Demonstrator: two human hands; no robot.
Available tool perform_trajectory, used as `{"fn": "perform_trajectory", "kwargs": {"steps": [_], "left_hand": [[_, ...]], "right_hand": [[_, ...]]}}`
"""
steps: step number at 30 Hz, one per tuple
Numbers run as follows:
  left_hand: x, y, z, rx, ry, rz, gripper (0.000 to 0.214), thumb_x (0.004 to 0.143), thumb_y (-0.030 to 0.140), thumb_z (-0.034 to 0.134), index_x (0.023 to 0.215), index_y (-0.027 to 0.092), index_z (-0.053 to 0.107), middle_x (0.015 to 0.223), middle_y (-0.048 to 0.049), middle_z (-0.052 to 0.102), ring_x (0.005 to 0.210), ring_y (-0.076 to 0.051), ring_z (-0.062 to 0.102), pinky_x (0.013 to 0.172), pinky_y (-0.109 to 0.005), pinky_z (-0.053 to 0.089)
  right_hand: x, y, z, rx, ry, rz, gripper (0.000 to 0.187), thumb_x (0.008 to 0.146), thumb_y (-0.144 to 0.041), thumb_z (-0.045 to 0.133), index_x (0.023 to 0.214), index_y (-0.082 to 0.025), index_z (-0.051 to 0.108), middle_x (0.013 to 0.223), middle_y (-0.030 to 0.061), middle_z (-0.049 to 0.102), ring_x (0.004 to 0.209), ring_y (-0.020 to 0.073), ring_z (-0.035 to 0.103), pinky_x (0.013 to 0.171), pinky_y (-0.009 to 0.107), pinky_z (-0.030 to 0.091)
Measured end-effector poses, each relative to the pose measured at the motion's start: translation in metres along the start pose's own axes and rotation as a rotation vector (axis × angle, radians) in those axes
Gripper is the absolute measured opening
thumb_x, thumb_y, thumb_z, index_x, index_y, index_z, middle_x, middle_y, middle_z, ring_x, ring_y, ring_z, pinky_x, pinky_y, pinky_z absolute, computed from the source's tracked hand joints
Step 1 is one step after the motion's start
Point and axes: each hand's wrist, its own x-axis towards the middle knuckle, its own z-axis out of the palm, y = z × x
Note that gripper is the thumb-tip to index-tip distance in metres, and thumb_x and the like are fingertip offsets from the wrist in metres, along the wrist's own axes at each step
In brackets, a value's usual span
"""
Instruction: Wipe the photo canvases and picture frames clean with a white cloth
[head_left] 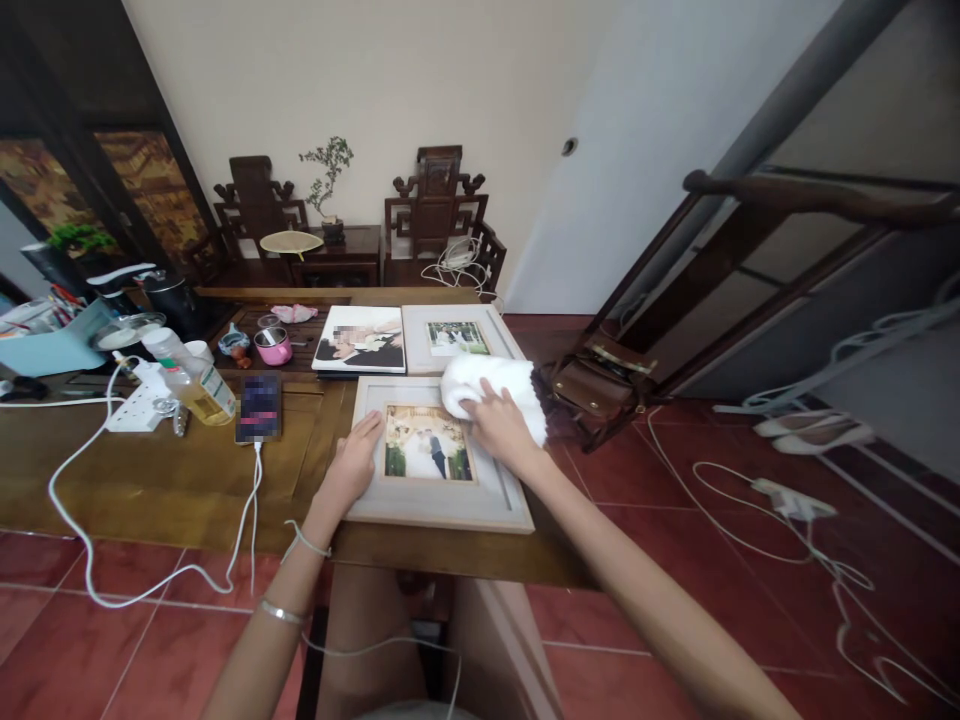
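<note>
A light grey picture frame (420,505) with a photo in its middle lies flat on the wooden table (187,480) in front of me. My left hand (352,465) rests on the frame's left border, fingers laid flat and apart. My right hand (501,425) presses a white cloth (487,385) onto the frame's upper right corner, fingers closed over the cloth.
Two more framed photos (360,340) (457,340) lie behind it. To the left lie a phone (259,407) on a white cable, a power strip (139,408), a bottle (199,385) and a pink pot (272,345). A brown bag (600,385) sits at right; cables cross the red floor.
</note>
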Motion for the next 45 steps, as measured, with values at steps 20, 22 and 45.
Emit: {"fn": "perform_trajectory", "kwargs": {"steps": [20,22,45], "left_hand": [[-0.002,-0.003,0.003,-0.005,0.031,0.031,0.068,0.072,-0.007,0.032,0.135,0.017,0.043,0.144,-0.0108,0.041,0.135,-0.02,0.034,0.11,-0.05,0.031],[-0.001,-0.001,0.002,-0.007,0.014,0.013,0.066,0.073,-0.006,0.032,0.134,0.016,0.044,0.144,-0.0108,0.041,0.135,-0.02,0.034,0.109,-0.05,0.031],[-0.001,0.009,-0.003,-0.048,0.005,-0.01,0.064,0.074,-0.005,0.033,0.133,0.017,0.045,0.143,-0.0104,0.042,0.135,-0.02,0.035,0.11,-0.05,0.03]], "right_hand": [[-0.055,-0.043,-0.014,0.159,-0.111,-0.191,0.054,0.069,0.0,0.043,0.118,-0.012,0.062,0.139,0.015,0.046,0.133,0.0319,0.031,0.107,0.046,0.025],[-0.019,-0.031,0.002,0.096,-0.011,-0.14,0.051,0.072,-0.003,0.045,0.121,-0.012,0.059,0.142,0.0142,0.042,0.134,0.0322,0.027,0.107,0.049,0.02],[-0.047,-0.056,-0.01,0.206,-0.138,-0.307,0.06,0.069,-0.001,0.044,0.125,-0.017,0.057,0.146,0.0102,0.036,0.137,0.0315,0.023,0.108,0.053,0.024]]}}
